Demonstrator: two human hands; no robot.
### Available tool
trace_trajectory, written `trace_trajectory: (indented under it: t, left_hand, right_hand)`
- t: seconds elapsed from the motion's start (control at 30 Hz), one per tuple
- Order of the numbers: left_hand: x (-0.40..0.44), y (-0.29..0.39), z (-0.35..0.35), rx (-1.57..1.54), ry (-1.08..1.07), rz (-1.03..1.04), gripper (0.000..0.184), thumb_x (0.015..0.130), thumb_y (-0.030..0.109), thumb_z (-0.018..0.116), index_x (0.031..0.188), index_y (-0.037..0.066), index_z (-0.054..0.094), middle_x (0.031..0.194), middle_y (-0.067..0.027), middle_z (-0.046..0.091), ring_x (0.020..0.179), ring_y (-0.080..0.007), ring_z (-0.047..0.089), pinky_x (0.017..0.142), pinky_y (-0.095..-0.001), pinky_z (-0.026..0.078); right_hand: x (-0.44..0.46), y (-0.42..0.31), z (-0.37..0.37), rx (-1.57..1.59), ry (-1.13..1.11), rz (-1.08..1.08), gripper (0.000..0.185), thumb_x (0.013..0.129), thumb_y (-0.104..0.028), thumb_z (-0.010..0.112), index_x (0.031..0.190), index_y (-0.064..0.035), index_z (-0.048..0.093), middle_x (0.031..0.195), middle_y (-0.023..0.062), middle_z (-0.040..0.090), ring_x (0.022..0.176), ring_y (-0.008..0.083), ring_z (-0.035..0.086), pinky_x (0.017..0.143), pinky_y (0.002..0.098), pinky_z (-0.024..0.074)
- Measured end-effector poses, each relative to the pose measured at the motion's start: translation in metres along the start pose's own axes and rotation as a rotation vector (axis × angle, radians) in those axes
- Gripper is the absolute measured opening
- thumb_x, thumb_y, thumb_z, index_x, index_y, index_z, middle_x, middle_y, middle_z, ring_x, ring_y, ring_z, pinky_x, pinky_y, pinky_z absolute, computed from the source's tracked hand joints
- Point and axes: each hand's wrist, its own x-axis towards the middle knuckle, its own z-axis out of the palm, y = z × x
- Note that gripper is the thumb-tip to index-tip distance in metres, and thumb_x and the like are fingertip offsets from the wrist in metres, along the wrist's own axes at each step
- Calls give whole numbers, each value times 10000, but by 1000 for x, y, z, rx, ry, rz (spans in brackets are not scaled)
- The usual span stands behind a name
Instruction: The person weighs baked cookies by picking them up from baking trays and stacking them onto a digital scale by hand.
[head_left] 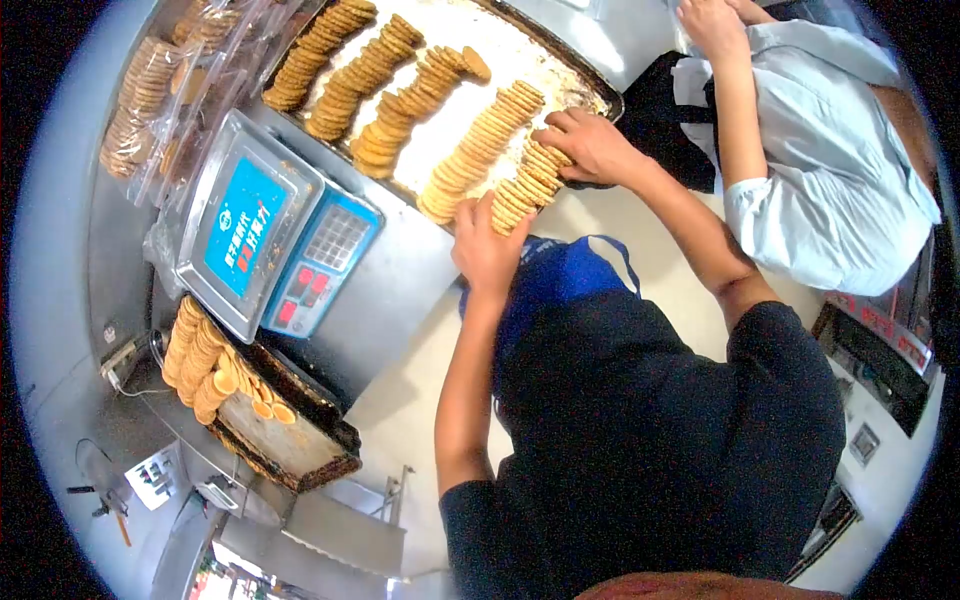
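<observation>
row: overlapping round pale-golden biscuits (527,192), at the right end of the dark-rimmed rectangular metal tray (455,25) | left hand (488,245): thumb and fingers bent, pinching its near end | right hand (592,147): curled around its far end | done: four other biscuit rows (482,150) look lined up along the tray | remaining: this row, seemingly almost straight, not yet let go

Colour Reference

Cookie rows (527,186) at my fingers (566,140): pale gold. Other rows (366,78): deeper orange-brown. Tray (497,45): whitish surface, dark rim. Scale (300,240): silver platform, blue body, red keys; its blue label (245,228) carries white and red characters. Worktop (400,265): grey. My shirt (660,430): black; my apron (575,280): blue.
</observation>
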Motion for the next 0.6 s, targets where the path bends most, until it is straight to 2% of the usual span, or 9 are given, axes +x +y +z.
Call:
trace_trajectory:
  t: [0.03,0.07,0.2,0.27,0.37,0.43,0.6]
  left_hand:
    - [1,1,2,7,18,23,680,749,495,927,1240,66,732,1181,-96,668,1041,-330,706,835,-452,588]
    - [1,4,3,13,-24,-12,690,766,483,907,1282,74,702,1198,-134,646,1057,-371,680,836,-477,585]
    - [4,-3,15,77,-72,-65,691,766,492,906,1281,78,703,1213,-132,648,1092,-365,667,852,-480,580]
    - [5,-7,20,104,-57,-52,694,768,550,902,1252,82,735,1175,-97,669,1084,-334,684,867,-456,575]
    - [5,-11,24,127,-54,-18,696,779,541,899,1265,73,727,1183,-117,667,1119,-349,665,898,-469,566]
    - [5,-19,28,143,-68,-7,698,789,537,895,1274,68,721,1194,-128,667,1147,-353,648,918,-472,558]
    - [5,-17,26,184,-127,4,721,810,536,876,1305,44,696,1242,-148,669,1211,-353,610,959,-469,544]
  right_hand:
    - [-1,3,4,9,-3,-5,720,749,-259,874,1404,-213,579,1234,131,620,1093,371,650,881,496,583]
    - [0,6,8,10,-10,-12,720,753,-265,875,1407,-215,579,1241,132,617,1098,374,648,888,498,585]
    - [3,13,16,37,-44,-19,708,775,-257,870,1417,-216,575,1270,141,608,1137,387,635,913,501,588]
    - [2,15,19,55,-39,-17,704,781,-252,868,1419,-213,574,1278,143,606,1150,390,631,918,502,589]
    - [4,14,23,59,-47,-13,691,792,-253,867,1416,-208,573,1290,145,601,1163,390,624,925,509,588]
    - [4,10,19,60,-111,26,725,791,-272,876,1440,-201,562,1359,157,595,1212,402,615,946,503,588]
    - [-1,13,23,86,-93,37,810,776,-290,894,1496,-177,541,1493,185,559,1320,421,581,1018,509,560]
